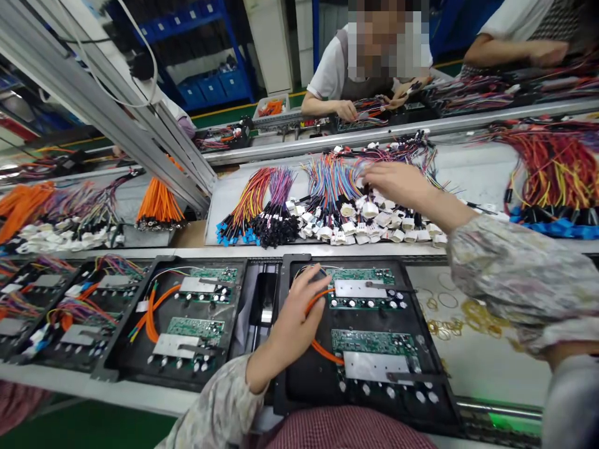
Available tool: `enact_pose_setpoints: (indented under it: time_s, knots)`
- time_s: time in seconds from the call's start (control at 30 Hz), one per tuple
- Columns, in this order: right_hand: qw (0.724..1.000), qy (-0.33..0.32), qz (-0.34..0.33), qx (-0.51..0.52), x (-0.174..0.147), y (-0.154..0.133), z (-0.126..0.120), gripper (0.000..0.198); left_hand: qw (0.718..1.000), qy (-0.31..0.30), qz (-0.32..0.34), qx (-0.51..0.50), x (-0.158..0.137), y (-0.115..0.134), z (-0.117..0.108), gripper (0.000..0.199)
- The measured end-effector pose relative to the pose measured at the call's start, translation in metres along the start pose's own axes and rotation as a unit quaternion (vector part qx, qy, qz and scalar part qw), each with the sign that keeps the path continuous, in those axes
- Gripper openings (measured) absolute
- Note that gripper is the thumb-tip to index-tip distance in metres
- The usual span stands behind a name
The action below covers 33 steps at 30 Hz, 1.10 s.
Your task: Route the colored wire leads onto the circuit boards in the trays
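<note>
My left hand (pixel 292 318) lies over the left side of a black tray (pixel 304 393), fingers spread. Orange cables (pixel 327 354) run beneath it from two green circuit boards (pixel 372 342) with silver metal plates. Whether the fingers press on the cables is hidden. My right hand (pixel 402 182) reaches across to a pile of multicoloured wire harnesses (pixel 330 178) with white connectors (pixel 369 211). Its fingers are stretched out at the right edge of the wires, and their tips are partly hidden. I see nothing held in it.
Left of my tray, another black tray (pixel 126 358) carries two boards with orange cables. Red-yellow harnesses (pixel 248 193) and more red ones (pixel 556 165) lie on the shelf. Rubber bands (pixel 482 315) lie at right. A metal post (pixel 154 118) rises at left. Co-workers (pixel 334 75) work opposite.
</note>
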State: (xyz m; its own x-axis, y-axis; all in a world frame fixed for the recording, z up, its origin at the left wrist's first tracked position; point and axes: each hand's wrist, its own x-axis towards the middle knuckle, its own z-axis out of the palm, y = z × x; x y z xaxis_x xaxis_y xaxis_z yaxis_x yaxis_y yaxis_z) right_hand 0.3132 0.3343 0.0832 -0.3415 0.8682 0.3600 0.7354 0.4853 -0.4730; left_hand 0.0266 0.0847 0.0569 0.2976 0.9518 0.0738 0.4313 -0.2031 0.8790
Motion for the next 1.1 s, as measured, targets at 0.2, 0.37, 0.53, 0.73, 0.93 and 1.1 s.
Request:
enact_pose_setpoints:
  time_s: [0.2,0.37,0.53,0.73,0.93,1.1]
  knots:
    - [0.984,-0.008,-0.105,-0.143,-0.079,-0.076,-0.05,0.036,0.914,0.131,-0.058,-0.378,0.027,0.056,-0.008,0.029]
    - [0.962,-0.066,-0.202,-0.17,-0.158,-0.124,-0.039,0.032,0.845,0.066,-0.176,-0.5,0.045,0.049,0.023,0.036]
    - [0.981,-0.041,-0.132,-0.135,-0.208,-0.133,-0.022,0.03,0.842,0.139,-0.205,-0.48,0.044,0.018,0.048,0.041]
    - [0.96,-0.073,0.153,0.224,-0.223,-0.12,-0.015,0.034,0.812,0.074,-0.153,-0.559,0.036,0.024,0.036,0.021]
    - [0.801,-0.25,0.253,0.481,-0.209,-0.127,0.005,0.046,0.834,-0.182,-0.169,-0.493,0.044,0.01,0.043,0.026]
    - [0.879,-0.244,0.24,0.332,-0.208,-0.114,0.015,0.043,0.847,-0.106,-0.196,-0.483,0.05,-0.007,0.035,0.022]
